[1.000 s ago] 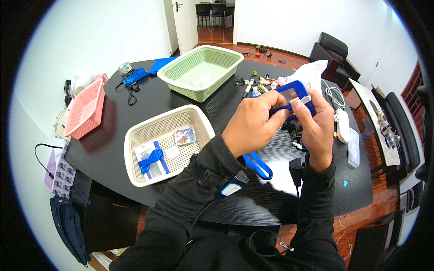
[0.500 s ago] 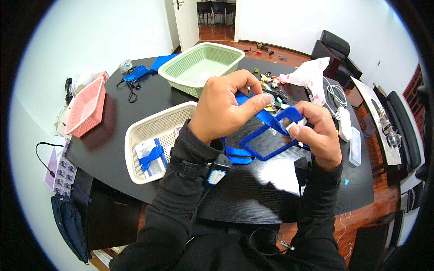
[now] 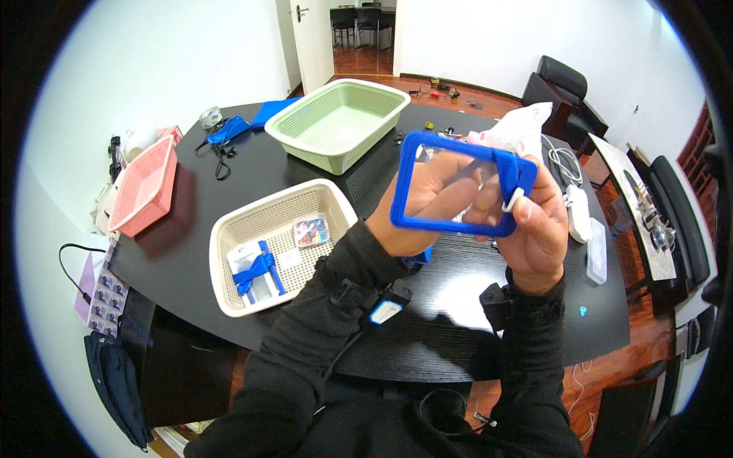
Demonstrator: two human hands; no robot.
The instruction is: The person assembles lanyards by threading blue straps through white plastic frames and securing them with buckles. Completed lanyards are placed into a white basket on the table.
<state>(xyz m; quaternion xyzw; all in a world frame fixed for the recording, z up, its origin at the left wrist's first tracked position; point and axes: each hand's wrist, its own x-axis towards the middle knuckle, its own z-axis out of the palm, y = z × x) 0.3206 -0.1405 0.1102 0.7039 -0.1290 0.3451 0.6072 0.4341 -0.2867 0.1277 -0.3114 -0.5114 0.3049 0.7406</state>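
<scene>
A blue-framed badge holder [image 3: 450,227] with a clear window is raised above the table, tilted sideways. My right hand [image 3: 540,229] grips its right end, the thumb on a small white clip [image 3: 512,200] by the slotted edge. Behind the clear window is my left hand [image 3: 401,221], its fingers curled and partly seen through the plastic. Below that hand a bit of blue lanyard [image 3: 422,257] shows; most of the strap is hidden. To the left, a cream basket [image 3: 221,237] holds another badge holder [image 3: 263,286] wrapped in blue strap and a small pack of colourful cards [image 3: 311,232].
A green basket [image 3: 336,126] stands at the back, a pink basket [image 3: 145,187] at the far left. Right of my hands lie a white power strip [image 3: 578,214], a clear plastic box [image 3: 597,252] and a white-and-pink bag [image 3: 523,128]. Blue cloth and cables lie at the back left.
The badge holder has been lifted and turned so its window faces me. My left hand has moved down behind it. More of the cream basket, including the card pack, is uncovered.
</scene>
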